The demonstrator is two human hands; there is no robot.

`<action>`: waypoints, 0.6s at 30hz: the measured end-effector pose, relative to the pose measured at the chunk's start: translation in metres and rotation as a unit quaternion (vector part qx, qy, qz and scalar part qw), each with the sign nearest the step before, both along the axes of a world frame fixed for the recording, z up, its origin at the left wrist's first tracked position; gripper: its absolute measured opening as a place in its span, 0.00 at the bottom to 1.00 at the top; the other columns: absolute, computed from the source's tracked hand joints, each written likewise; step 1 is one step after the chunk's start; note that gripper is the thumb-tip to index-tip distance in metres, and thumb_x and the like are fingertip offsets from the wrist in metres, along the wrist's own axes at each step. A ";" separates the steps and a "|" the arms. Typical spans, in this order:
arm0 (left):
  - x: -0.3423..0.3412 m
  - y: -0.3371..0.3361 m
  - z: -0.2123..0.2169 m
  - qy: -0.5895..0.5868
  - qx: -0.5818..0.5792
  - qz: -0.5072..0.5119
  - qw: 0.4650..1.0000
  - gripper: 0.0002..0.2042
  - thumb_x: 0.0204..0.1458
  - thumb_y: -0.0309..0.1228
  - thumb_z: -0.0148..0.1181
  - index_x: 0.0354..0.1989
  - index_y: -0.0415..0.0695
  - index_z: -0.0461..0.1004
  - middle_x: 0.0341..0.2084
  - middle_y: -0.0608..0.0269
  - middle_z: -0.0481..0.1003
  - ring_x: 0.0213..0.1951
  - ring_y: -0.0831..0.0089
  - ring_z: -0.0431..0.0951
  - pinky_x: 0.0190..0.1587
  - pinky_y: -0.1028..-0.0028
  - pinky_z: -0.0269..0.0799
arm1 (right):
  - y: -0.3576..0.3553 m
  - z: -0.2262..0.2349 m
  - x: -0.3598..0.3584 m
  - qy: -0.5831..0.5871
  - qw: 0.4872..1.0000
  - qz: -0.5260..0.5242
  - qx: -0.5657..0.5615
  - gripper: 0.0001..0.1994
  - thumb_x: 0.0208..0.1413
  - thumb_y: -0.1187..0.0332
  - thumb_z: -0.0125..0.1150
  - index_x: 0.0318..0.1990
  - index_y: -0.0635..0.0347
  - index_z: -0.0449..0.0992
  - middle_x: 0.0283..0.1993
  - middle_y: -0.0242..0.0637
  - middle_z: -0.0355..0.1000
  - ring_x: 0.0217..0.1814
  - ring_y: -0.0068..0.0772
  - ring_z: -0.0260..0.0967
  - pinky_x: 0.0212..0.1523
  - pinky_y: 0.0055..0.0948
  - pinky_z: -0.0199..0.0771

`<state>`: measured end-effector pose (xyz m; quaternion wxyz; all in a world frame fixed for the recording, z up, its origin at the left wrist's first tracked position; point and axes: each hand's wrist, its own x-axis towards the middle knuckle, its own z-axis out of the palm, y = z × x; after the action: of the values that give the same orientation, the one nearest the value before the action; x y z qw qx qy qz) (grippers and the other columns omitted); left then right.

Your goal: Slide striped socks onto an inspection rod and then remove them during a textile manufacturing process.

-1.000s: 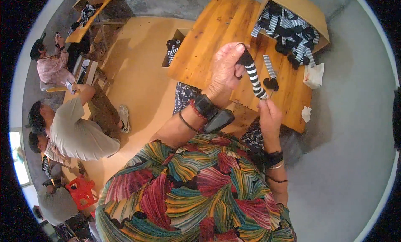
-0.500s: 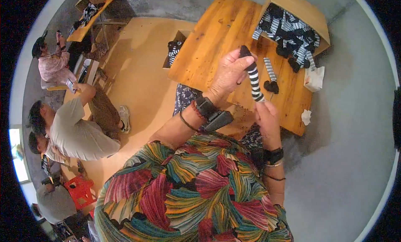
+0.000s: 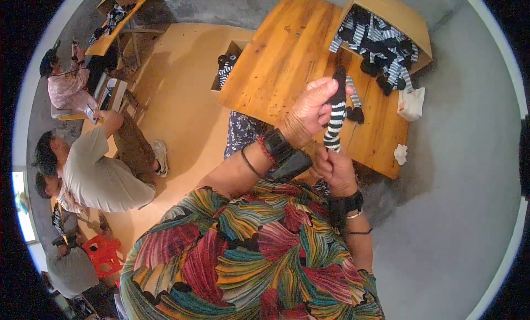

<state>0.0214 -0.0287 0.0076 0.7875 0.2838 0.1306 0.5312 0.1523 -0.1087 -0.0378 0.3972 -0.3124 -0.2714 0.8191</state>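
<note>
A knitted tube (image 3: 335,121), striped black and white with a plain black end, is stretched between my hands above the table's near part. My left hand (image 3: 310,107) grips its black upper end, thumb pressed on top. Lower down, my right hand (image 3: 334,170) has its fingers closed around the bottom striped end. Whether a small tool sits in those right fingers I cannot make out. Behind the held tube lies a grey-and-white striped knitted piece (image 3: 354,97) with a black end, partly covered by my left fingers.
Under my hands stands a wooden table (image 3: 276,60). At its far right a tipped cardboard box (image 3: 393,15) spills striped knitted pieces (image 3: 381,46). A white paper packet (image 3: 411,104) sits at the right edge. Another box (image 3: 238,46) is left of the table. Several people sit further left.
Both hands have shifted with the knitted tube: the right moved left and slightly down, the left moved slightly right. The tube leans the other way, and its lower end has swung left.
</note>
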 end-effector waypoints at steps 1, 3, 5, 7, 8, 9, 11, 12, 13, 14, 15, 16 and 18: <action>-0.001 0.003 -0.002 0.000 0.001 0.001 1.000 0.14 0.53 0.40 0.48 0.34 0.40 0.70 0.13 0.76 0.61 0.11 0.89 0.53 0.13 0.87 0.46 | 0.000 0.000 -0.005 0.092 0.995 0.018 -0.027 0.10 0.54 0.64 0.44 0.24 0.56 0.62 0.12 0.23 0.52 0.11 0.15 0.46 0.13 0.17 0.44; -0.003 0.011 -0.008 0.054 0.013 0.031 0.998 0.13 0.53 0.39 0.48 0.33 0.41 0.71 0.14 0.75 0.63 0.11 0.89 0.52 0.12 0.86 0.46 | 0.002 0.000 -0.002 0.070 0.997 -0.011 -0.034 0.10 0.55 0.63 0.45 0.24 0.56 0.64 0.12 0.22 0.53 0.11 0.13 0.46 0.13 0.16 0.43; -0.017 0.016 -0.012 0.108 0.011 0.037 0.993 0.11 0.52 0.37 0.49 0.34 0.42 0.71 0.16 0.74 0.66 0.13 0.88 0.57 0.16 0.86 0.51 | 0.004 0.014 0.004 -0.243 0.963 -0.110 0.047 0.11 0.55 0.62 0.47 0.25 0.57 0.66 0.13 0.21 0.54 0.12 0.12 0.47 0.14 0.15 0.44; -0.031 0.024 -0.018 0.315 0.142 0.082 0.935 0.10 0.50 0.35 0.52 0.35 0.43 0.72 0.18 0.74 0.68 0.20 0.86 0.63 0.22 0.85 0.57 | 0.004 0.013 0.016 -0.240 0.961 -0.124 0.061 0.11 0.54 0.62 0.49 0.25 0.58 0.68 0.14 0.19 0.54 0.14 0.10 0.47 0.15 0.14 0.44; -0.038 0.026 -0.014 0.361 0.169 0.086 0.913 0.09 0.49 0.33 0.54 0.35 0.43 0.72 0.21 0.74 0.69 0.27 0.84 0.67 0.30 0.83 0.62 | 0.004 0.014 0.021 -0.274 0.950 -0.127 0.081 0.10 0.54 0.63 0.49 0.25 0.58 0.69 0.14 0.18 0.54 0.15 0.10 0.47 0.16 0.14 0.44; -0.038 0.027 -0.012 0.359 0.168 0.083 0.915 0.09 0.49 0.33 0.54 0.35 0.43 0.72 0.21 0.74 0.69 0.27 0.84 0.67 0.30 0.83 0.62 | 0.002 0.016 0.024 -0.308 0.937 -0.128 0.100 0.10 0.54 0.64 0.49 0.25 0.58 0.69 0.15 0.18 0.54 0.16 0.10 0.47 0.16 0.13 0.44; -0.039 0.029 0.000 0.323 0.208 0.146 0.912 0.09 0.48 0.33 0.54 0.35 0.41 0.72 0.22 0.74 0.69 0.29 0.83 0.68 0.32 0.81 0.64 | 0.002 0.021 0.024 -0.335 0.926 -0.131 0.111 0.10 0.54 0.65 0.49 0.24 0.59 0.69 0.17 0.17 0.54 0.18 0.09 0.47 0.17 0.13 0.44; -0.041 0.027 0.007 0.354 0.200 0.128 0.905 0.10 0.49 0.33 0.54 0.35 0.40 0.71 0.21 0.73 0.69 0.29 0.83 0.69 0.33 0.81 0.65 | 0.002 0.019 0.025 -0.359 0.913 -0.133 0.138 0.10 0.54 0.66 0.49 0.24 0.60 0.69 0.17 0.18 0.55 0.19 0.10 0.48 0.18 0.14 0.46; -0.040 0.026 0.005 0.354 0.199 0.130 0.904 0.10 0.49 0.33 0.54 0.35 0.40 0.71 0.21 0.73 0.69 0.29 0.83 0.69 0.33 0.81 0.65 | 0.002 0.016 0.024 -0.382 0.899 -0.135 0.166 0.10 0.54 0.67 0.49 0.24 0.61 0.69 0.18 0.19 0.55 0.19 0.10 0.48 0.18 0.15 0.47; -0.037 0.027 0.001 0.347 0.192 0.141 0.907 0.10 0.49 0.34 0.53 0.34 0.40 0.71 0.20 0.72 0.68 0.27 0.83 0.69 0.29 0.81 0.65 | 0.002 0.014 0.024 -0.382 0.899 -0.133 0.167 0.10 0.54 0.67 0.49 0.24 0.61 0.69 0.18 0.19 0.55 0.19 0.10 0.48 0.18 0.15 0.47; -0.034 0.028 -0.001 0.339 0.186 0.152 0.909 0.10 0.50 0.34 0.52 0.34 0.40 0.71 0.19 0.72 0.68 0.25 0.83 0.69 0.26 0.82 0.65 | 0.003 0.011 0.025 -0.407 0.879 -0.139 0.208 0.10 0.54 0.67 0.49 0.25 0.62 0.69 0.18 0.19 0.55 0.20 0.11 0.48 0.18 0.16 0.48; -0.030 0.025 0.002 0.340 0.186 0.152 0.909 0.10 0.50 0.34 0.52 0.34 0.40 0.71 0.19 0.72 0.68 0.25 0.83 0.69 0.26 0.82 0.65 | 0.003 0.010 0.024 -0.431 0.855 -0.148 0.247 0.10 0.54 0.67 0.49 0.25 0.63 0.68 0.18 0.20 0.55 0.21 0.13 0.48 0.19 0.18 0.50; -0.021 0.017 0.009 0.318 0.081 0.163 0.930 0.11 0.52 0.36 0.49 0.30 0.40 0.71 0.17 0.71 0.67 0.17 0.83 0.65 0.17 0.83 0.60 | 0.002 0.012 0.020 -0.442 0.837 -0.175 0.271 0.10 0.54 0.68 0.48 0.24 0.63 0.68 0.19 0.19 0.55 0.21 0.11 0.48 0.19 0.16 0.49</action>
<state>0.0006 -0.0116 0.0168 0.5817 0.4755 0.3754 0.5428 0.1728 -0.1064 -0.0261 0.4404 -0.5635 -0.5704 0.4038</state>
